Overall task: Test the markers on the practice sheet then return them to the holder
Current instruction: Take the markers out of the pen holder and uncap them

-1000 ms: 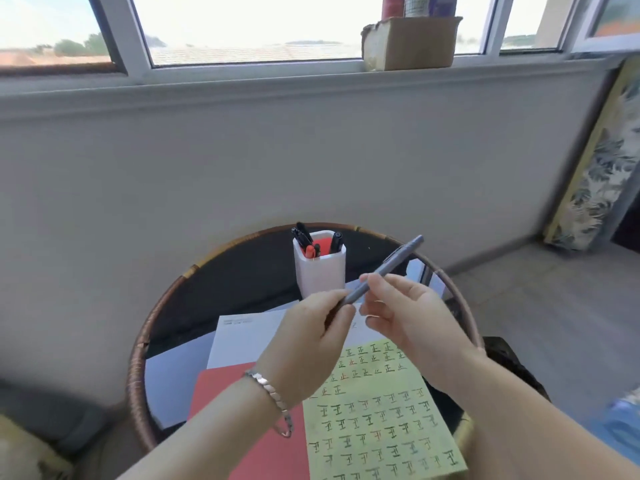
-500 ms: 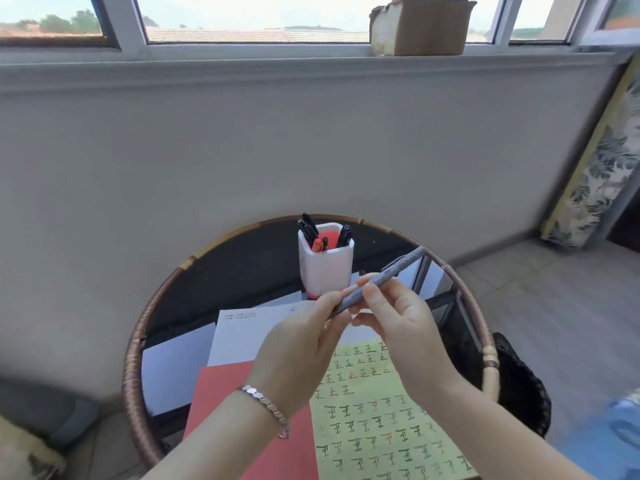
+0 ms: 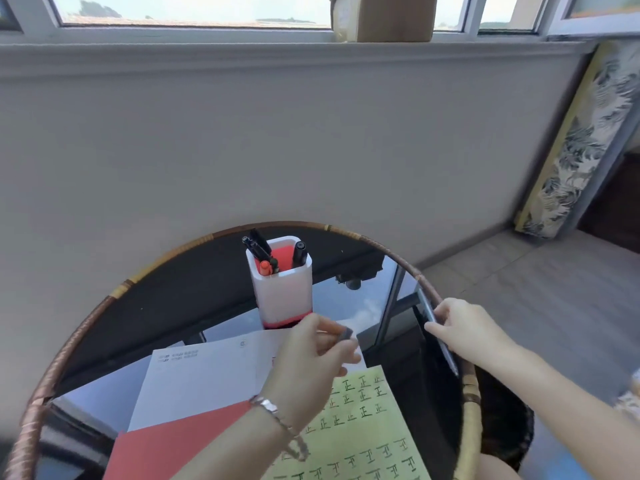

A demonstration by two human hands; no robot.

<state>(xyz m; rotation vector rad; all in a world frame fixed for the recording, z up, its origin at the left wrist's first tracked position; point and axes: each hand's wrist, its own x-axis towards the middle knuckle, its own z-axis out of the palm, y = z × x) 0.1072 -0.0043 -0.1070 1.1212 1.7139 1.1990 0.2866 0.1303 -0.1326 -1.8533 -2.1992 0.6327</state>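
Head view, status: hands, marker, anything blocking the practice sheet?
Left hand pinches the grey cap; right hand grips the uncapped marker. Marker off the practice sheet, near the table rim. Left hand hangs over the sheet's top corner; nothing else blocks.

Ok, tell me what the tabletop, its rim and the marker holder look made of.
Tabletop: likely dark glass, glossy; it mirrors sky and window frame.
Rim: seemingly rattan wound with strips, brown and tan bands showing.
Marker holder: probably moulded plastic, smooth white walls, rounded corners, red inside and at the base.
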